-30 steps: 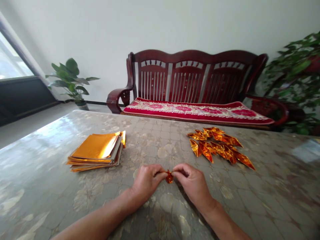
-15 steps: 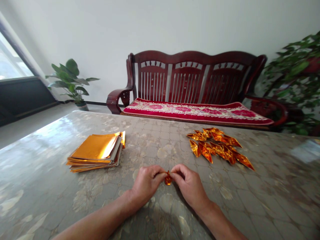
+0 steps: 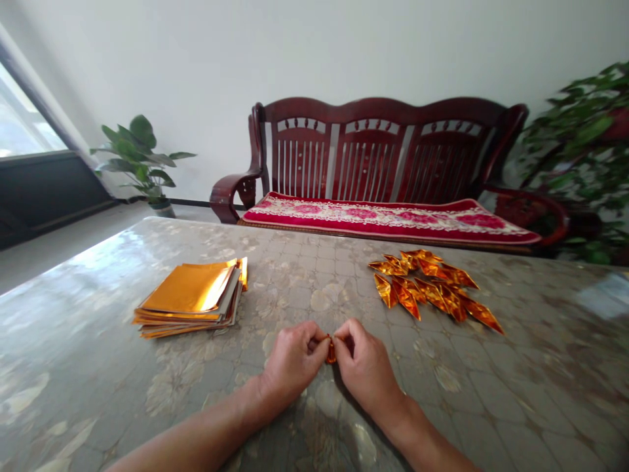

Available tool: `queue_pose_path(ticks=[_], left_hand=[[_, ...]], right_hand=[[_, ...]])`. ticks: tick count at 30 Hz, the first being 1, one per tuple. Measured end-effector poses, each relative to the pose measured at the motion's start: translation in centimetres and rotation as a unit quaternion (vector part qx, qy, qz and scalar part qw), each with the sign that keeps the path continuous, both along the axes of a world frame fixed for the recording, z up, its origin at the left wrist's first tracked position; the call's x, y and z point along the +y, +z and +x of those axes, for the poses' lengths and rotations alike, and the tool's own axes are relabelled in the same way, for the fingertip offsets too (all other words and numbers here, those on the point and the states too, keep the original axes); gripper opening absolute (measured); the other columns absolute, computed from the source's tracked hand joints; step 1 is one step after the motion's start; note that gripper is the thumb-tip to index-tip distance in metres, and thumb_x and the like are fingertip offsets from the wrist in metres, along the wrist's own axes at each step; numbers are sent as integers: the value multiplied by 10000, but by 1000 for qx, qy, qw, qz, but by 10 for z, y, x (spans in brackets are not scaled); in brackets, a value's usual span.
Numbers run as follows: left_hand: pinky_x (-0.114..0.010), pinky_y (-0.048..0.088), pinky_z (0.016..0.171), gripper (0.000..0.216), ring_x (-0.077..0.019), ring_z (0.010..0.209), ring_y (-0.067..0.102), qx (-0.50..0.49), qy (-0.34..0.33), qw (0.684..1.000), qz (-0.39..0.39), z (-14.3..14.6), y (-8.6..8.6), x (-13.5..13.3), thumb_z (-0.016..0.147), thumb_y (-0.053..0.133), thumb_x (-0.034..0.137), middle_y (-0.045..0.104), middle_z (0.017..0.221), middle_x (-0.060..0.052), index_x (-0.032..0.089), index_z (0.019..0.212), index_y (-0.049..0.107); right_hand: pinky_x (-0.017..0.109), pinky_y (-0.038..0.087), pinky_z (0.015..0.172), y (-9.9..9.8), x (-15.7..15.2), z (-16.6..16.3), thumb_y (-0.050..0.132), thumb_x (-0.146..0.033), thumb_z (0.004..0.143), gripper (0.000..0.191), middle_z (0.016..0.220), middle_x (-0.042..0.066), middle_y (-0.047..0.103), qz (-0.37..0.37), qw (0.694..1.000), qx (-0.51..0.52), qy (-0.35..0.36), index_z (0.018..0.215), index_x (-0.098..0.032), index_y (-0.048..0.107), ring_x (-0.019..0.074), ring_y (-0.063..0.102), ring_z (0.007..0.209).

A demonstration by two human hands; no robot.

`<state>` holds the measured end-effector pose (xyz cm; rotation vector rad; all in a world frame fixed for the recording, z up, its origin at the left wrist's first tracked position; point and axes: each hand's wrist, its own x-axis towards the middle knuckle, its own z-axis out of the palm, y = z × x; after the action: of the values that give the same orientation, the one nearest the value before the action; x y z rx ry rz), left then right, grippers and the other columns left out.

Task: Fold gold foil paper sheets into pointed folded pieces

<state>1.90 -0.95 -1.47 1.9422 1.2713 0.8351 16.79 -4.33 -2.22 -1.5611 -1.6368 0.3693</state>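
Observation:
Between my two hands is a small folded piece of gold foil paper [image 3: 331, 352], mostly hidden by the fingers. My left hand [image 3: 298, 354] pinches its left side between thumb and forefinger. On its right side my right hand [image 3: 364, 357] pinches it the same way. Several folded gold foil paper pieces with pointed ends [image 3: 437, 285] lie in a loose group beyond my right hand. Beyond my left hand is a stack of flat gold foil paper sheets [image 3: 184, 292], its edges uneven.
The table [image 3: 314, 282] has a clear patterned cover. A pale, blurry item [image 3: 607, 295] lies at its right edge. Behind the table stands a dark red wooden bench [image 3: 366, 154] with a floral cushion [image 3: 388, 216]. Potted plants [image 3: 142, 157] stand on both sides.
My fingertips have come closer together around the folded foil paper, and less of it shows. The stack and the group of folded pieces lie as before.

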Motion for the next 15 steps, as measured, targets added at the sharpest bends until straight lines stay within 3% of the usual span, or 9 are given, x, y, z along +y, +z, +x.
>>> queue_pose_path(ticks=[10, 15], left_hand=[[-178, 349, 510, 126, -98, 538, 567, 28, 2, 1000, 1, 1, -1, -3, 756, 594, 191, 621, 572, 30, 165, 636, 621], [-171, 342, 519, 151, -83, 536, 545, 25, -9, 997, 72, -2, -5, -4, 755, 596, 162, 595, 578, 32, 164, 605, 574]], right_hand=[[253, 367, 559, 1, -2, -2, 497, -145, 776, 122, 616, -8, 621, 14, 999, -40, -6, 697, -237, 487, 158, 593, 567], [257, 371, 563, 4, -7, -4, 479, -144, 791, 126, 621, -4, 608, 34, 998, -53, 1, 706, -237, 476, 156, 579, 566]])
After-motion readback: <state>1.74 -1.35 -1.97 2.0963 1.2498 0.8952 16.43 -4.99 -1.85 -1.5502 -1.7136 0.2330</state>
